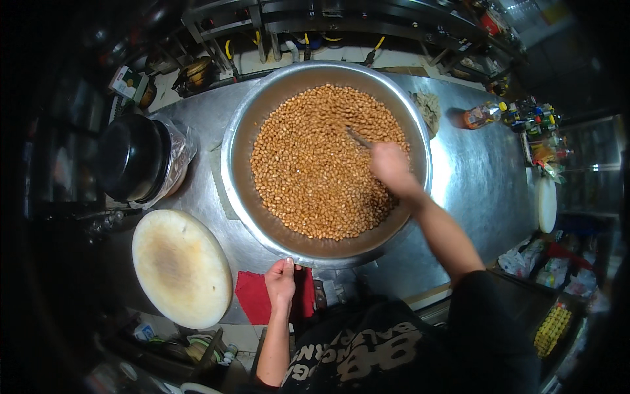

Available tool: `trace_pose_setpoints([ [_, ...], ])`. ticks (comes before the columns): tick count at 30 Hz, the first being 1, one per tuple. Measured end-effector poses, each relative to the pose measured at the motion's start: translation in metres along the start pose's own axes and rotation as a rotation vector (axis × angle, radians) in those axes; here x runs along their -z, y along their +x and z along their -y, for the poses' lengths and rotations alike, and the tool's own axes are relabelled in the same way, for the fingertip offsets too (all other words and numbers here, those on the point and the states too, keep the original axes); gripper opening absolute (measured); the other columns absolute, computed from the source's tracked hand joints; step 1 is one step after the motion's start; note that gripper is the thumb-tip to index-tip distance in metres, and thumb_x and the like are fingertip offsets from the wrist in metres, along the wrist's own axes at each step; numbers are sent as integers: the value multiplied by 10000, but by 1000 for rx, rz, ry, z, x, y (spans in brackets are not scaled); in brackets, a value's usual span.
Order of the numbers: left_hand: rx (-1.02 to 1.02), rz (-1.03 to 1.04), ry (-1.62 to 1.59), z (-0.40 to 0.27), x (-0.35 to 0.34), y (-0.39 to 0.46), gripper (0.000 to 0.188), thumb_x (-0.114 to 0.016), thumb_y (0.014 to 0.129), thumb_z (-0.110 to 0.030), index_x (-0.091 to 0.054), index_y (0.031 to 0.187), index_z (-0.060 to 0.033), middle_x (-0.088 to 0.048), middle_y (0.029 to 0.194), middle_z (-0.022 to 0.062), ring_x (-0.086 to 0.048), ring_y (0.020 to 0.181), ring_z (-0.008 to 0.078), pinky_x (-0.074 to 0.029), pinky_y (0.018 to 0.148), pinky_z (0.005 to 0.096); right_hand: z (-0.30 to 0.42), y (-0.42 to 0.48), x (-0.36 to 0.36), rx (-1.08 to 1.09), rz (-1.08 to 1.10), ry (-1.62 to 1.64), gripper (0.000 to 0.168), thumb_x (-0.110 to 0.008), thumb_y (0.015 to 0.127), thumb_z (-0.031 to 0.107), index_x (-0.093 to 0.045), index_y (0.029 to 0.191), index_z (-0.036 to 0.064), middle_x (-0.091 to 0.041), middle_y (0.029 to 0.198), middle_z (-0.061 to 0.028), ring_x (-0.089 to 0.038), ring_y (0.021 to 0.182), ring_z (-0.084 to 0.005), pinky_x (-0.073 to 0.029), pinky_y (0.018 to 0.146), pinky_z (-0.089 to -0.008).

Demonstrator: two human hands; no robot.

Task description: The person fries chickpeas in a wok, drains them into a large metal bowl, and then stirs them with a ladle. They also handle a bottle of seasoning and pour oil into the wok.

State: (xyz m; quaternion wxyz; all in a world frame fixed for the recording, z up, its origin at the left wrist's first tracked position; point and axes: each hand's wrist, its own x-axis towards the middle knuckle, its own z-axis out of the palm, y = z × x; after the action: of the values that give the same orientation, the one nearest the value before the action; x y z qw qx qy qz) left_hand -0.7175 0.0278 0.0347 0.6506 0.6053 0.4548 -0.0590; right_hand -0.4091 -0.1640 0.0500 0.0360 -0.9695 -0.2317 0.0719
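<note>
A wide metal basin (241, 207) stands on the stainless-steel table before me, holding a broad bed of reddish-brown peanuts (315, 167). My right hand (392, 165) reaches over the right side of the basin, closed around a metal utensil handle (359, 138). The utensil's far end is buried among peanuts, so its kind cannot be told. Peanuts around and beyond it are blurred with motion. At the near edge, my left hand (280, 283) pinches the basin's rim between thumb and fingers. A red cloth (252, 295) lies beneath that hand.
To the left are a round cutting board (182, 268) and a black pot (130, 157) beside clear plastic wrapping. A crumpled cloth (427, 112) touches the basin's right side. Several bottles (534, 115) stand at the far right, one orange-filled bottle (480, 115) nearer. Cooking equipment (339, 22) lines the back.
</note>
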Motion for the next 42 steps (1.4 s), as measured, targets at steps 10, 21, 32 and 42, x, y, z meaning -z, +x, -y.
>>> trace_pose_setpoints([
  [10, -55, -43, -26, 14, -2, 4, 299, -512, 919, -194, -626, 704, -21, -449, 520, -52, -352, 456, 29, -271, 433, 196, 57, -120, -42, 409, 253, 331, 135, -524, 804, 154, -576, 744, 46, -573, 620, -130, -554, 534, -308, -461, 525, -432],
  [21, -24, 11, -1, -2, -2, -1, 258, -545, 900, -167, -624, 720, 1, -586, 664, -13, -467, 628, 59, -388, 615, 213, -49, -43, 54, 12, -67, -257, 71, -565, 647, 65, -608, 595, 44, -603, 619, -169, -605, 577, -324, -494, 543, -415],
  [32, -16, -33, 39, -1, -1, 0, 255, -547, 898, -167, -629, 727, 3, -586, 663, -14, -464, 627, 59, -390, 608, 217, 88, -77, -54, 371, 165, 439, 73, -531, 723, 47, -566, 761, -4, -577, 623, -181, -582, 587, -348, -479, 542, -426],
  [42, -13, -15, 35, 5, 0, 2, 276, -543, 903, -186, -625, 715, -1, -576, 655, -22, -445, 619, 56, -373, 599, 217, -46, -166, 100, 66, -118, 195, 150, -569, 781, -13, -628, 917, -35, -566, 648, -187, -565, 579, -337, -441, 513, -385],
])
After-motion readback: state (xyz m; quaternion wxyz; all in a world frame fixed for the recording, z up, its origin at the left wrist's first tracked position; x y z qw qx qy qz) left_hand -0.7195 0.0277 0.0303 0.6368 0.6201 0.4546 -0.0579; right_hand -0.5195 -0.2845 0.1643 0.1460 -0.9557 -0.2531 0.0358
